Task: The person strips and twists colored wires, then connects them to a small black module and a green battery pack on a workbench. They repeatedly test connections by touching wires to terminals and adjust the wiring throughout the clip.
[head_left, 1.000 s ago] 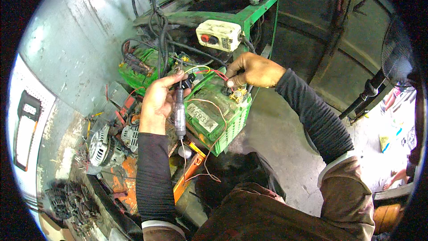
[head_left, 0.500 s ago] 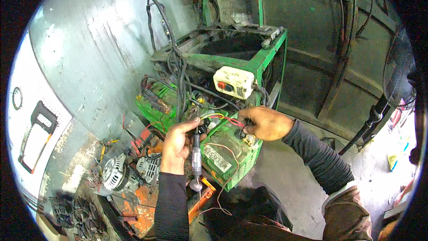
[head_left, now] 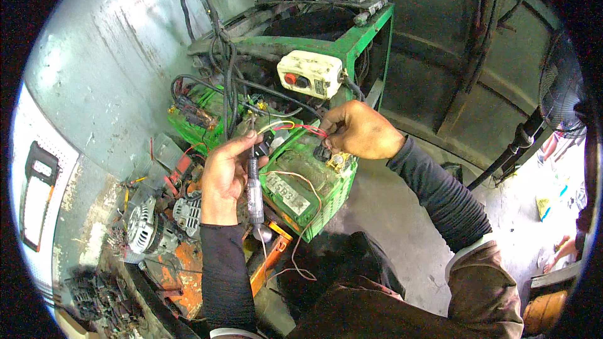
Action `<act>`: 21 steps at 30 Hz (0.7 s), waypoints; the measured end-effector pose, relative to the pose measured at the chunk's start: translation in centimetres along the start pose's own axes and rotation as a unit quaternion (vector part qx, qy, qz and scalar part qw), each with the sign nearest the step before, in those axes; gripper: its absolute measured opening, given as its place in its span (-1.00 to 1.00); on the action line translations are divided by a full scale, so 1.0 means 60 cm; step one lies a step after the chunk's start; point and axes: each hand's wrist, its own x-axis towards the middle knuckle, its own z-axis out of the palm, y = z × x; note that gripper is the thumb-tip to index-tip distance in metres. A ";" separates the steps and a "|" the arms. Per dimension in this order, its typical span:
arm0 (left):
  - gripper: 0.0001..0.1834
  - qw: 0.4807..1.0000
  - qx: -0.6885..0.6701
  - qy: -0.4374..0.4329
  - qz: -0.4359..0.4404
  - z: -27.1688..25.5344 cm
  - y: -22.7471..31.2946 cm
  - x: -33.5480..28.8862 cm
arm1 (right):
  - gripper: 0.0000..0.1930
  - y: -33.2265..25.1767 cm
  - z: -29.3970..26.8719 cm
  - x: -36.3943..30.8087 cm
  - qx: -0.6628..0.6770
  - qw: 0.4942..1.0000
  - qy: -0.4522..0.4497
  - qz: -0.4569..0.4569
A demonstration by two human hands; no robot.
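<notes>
My left hand (head_left: 223, 179) is closed around a test light (head_left: 254, 196) with a clear handle, its thin lead hanging down. A black connector (head_left: 263, 144) sits at the same fingertips, with yellow and red wires (head_left: 295, 126) running from it to the right. My right hand (head_left: 369, 130) pinches the red ends of those wires, just above the terminal clamp (head_left: 338, 162) of a green battery (head_left: 326, 204). Both hands are over this battery's top. A second green battery (head_left: 217, 100) stands behind to the left, with thick black cables (head_left: 229, 81) above it.
A green metal frame (head_left: 370, 28) carries a cream switch box (head_left: 311, 74) with a red button. Alternator parts (head_left: 147, 229) lie at left beside an orange surface (head_left: 188, 276). An orange-handled tool (head_left: 271, 257) is below the battery. A fan (head_left: 562, 88) stands at right, a hacksaw (head_left: 41, 169) far left.
The view has shifted, so the batteries, frame and hands appear higher and farther left. Both hands keep their grips, and the wires stay stretched between them.
</notes>
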 end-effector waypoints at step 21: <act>-0.70 0.999 0.018 -0.033 0.008 -0.004 0.004 -0.003 | -0.76 0.015 -0.009 -0.004 0.038 0.998 -0.048 0.033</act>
